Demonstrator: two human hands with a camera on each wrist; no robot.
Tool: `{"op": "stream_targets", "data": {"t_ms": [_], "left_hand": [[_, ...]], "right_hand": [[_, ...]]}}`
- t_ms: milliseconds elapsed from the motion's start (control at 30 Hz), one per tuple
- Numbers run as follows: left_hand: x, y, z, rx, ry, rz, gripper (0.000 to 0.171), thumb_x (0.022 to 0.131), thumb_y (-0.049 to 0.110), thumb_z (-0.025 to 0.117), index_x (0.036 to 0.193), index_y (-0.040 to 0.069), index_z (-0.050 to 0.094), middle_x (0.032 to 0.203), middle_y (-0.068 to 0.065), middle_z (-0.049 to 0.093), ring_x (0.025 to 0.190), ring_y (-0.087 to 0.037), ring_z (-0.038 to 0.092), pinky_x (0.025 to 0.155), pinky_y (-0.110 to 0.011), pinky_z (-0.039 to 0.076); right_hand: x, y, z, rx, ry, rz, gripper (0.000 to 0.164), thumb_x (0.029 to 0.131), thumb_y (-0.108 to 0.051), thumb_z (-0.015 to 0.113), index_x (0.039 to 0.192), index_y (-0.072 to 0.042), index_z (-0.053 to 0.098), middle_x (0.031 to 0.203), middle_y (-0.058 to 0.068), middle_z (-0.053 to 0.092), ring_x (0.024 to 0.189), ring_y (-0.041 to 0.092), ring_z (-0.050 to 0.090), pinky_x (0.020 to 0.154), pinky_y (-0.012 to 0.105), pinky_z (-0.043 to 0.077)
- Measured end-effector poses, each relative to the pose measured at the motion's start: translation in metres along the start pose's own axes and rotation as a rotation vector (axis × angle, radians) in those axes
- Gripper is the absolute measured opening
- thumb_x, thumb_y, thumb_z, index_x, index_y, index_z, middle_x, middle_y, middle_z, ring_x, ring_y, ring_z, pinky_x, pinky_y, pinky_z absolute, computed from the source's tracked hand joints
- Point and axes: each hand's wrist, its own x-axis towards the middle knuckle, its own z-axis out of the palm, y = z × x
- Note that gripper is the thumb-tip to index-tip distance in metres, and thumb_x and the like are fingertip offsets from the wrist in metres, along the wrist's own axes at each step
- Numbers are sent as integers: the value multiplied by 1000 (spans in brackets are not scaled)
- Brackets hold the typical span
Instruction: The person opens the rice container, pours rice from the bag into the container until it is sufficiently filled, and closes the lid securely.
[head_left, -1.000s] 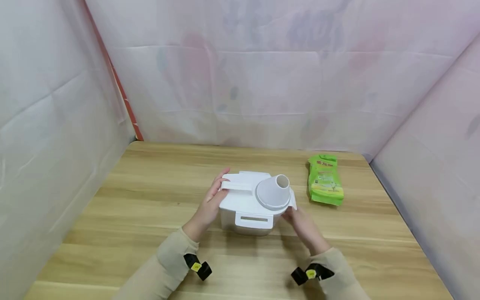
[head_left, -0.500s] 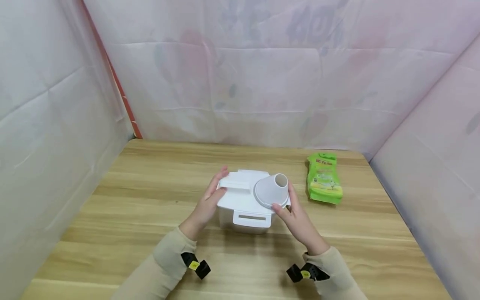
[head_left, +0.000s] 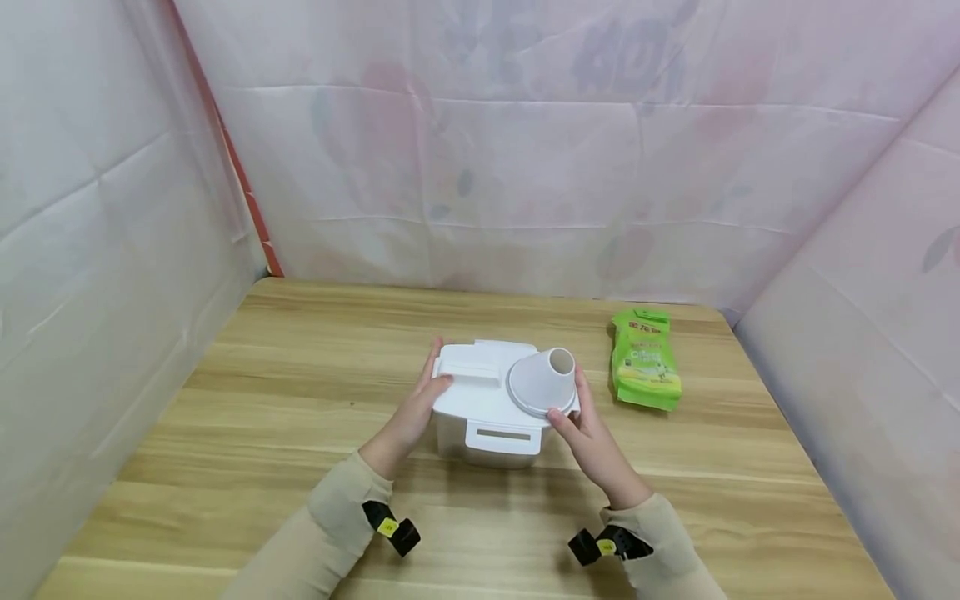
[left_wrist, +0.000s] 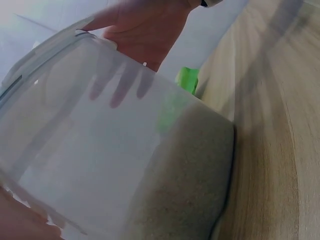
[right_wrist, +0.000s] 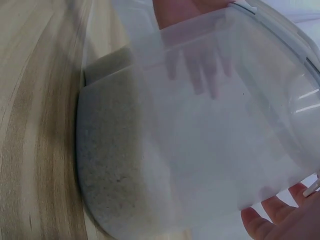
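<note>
A translucent food storage container stands on the table, with pale grains in its lower part. Its white lid carries a raised handle and a cone-shaped cup whose small open end points up and right. My left hand grips the left end, thumb on the lid's edge beside the handle. At the opposite end, my right hand holds the container with its thumb on the lid rim by the cup. Side walls hide part of both hands' fingers. A slotted white clip sticks out on the near side.
A green printed packet lies on the wooden table at the back right. Pale cloth walls enclose the table at the back and on both sides.
My right hand has risen from below the container's right end and its thumb now lies on the lid rim. The white flap there no longer sticks out. My left hand stays put.
</note>
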Motion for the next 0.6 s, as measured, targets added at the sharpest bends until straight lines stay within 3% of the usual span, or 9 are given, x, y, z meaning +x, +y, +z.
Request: {"op": "stream_targets", "data": {"t_ms": [67, 233, 367, 500, 600], "left_hand": [[0, -2, 0, 26, -35, -47, 69, 97, 33, 32, 149, 15, -10, 155, -4, -13, 139, -20, -11, 109, -49, -8], [-3, -4, -2, 116, -110, -155, 74, 95, 49, 25, 148, 16, -14, 154, -5, -17, 138, -22, -15, 108, -52, -9], [-3, -5, -5, 147, -83, -135, 77, 94, 50, 27, 147, 14, -15, 153, -9, -18, 138, -27, -15, 107, -56, -9], [-3, -5, -5, 80, -24, -80, 76, 96, 41, 33, 148, 14, -14, 154, -11, -15, 139, -29, -12, 107, -56, -8], [-4, -5, -5, 61, -18, -63, 73, 97, 40, 33, 149, 14, -10, 155, -10, -10, 140, -26, -9, 109, -53, -6]], "right_hand": [[-1, 1, -1, 8, -1, 2, 74, 97, -10, 47, 149, -10, -6, 147, 25, 19, 127, 38, 32, 94, 15, 34], [-3, 1, -1, 19, -7, -6, 73, 98, -8, 45, 149, -9, -7, 148, 25, 14, 128, 38, 29, 95, 15, 32], [-2, 1, 0, 32, -10, -16, 73, 98, -6, 45, 148, -8, -7, 148, 26, 15, 129, 38, 28, 96, 14, 31], [0, 0, 1, 43, -17, -21, 73, 97, -6, 45, 148, -6, -8, 148, 26, 14, 130, 39, 26, 96, 14, 30], [1, 0, 2, 44, -24, -21, 73, 97, -6, 45, 148, -6, -8, 149, 26, 13, 130, 39, 26, 97, 15, 29]]}}
